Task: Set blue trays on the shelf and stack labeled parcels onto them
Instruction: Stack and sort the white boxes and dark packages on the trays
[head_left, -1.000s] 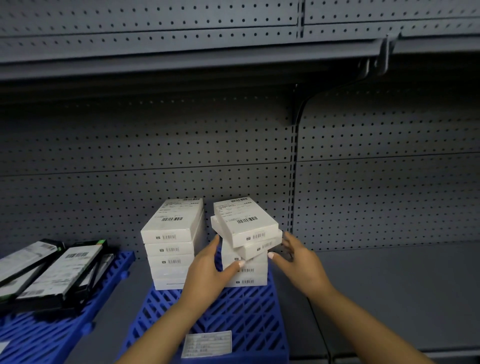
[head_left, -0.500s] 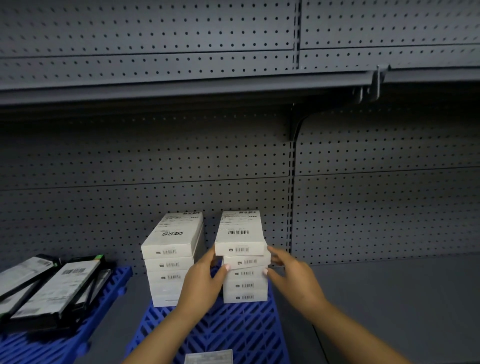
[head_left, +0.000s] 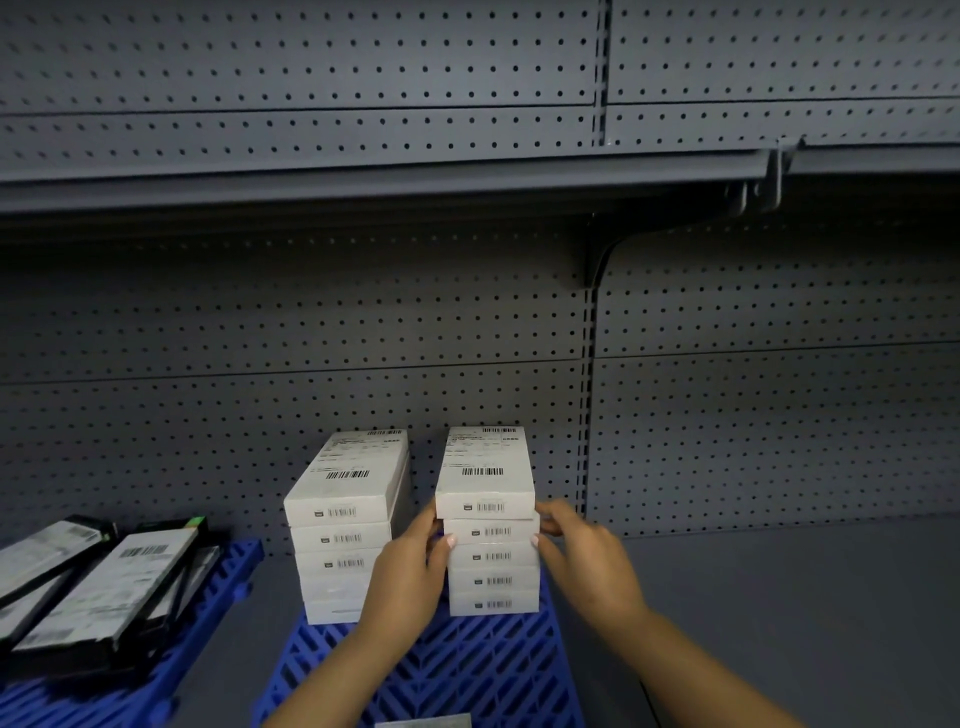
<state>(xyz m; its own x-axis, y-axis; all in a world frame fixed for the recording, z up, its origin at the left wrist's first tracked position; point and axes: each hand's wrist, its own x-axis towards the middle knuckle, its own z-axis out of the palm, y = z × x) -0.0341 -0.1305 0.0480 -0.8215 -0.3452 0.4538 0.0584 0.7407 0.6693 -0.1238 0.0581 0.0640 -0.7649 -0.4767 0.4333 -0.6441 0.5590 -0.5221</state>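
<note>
Two stacks of white labeled parcels stand side by side at the back of a blue slatted tray (head_left: 467, 670) on the grey shelf. The left stack (head_left: 345, 525) is several boxes high and untouched. My left hand (head_left: 410, 577) presses the left side of the right stack (head_left: 491, 519), and my right hand (head_left: 582, 556) presses its right side, fingers around the upper boxes. The right stack's boxes sit squared above one another.
A second blue tray (head_left: 228, 577) at the left carries black-edged flat parcels (head_left: 104, 587) lying overlapped. The pegboard back wall (head_left: 753, 415) is right behind the stacks. Bare grey shelf (head_left: 805, 597) stretches to the right. An upper shelf (head_left: 363, 176) overhangs.
The top boxes of the right stack, skewed a second ago, now lie straight on the stack. Both hands have stayed at the stack's sides, and the view has tilted upward.
</note>
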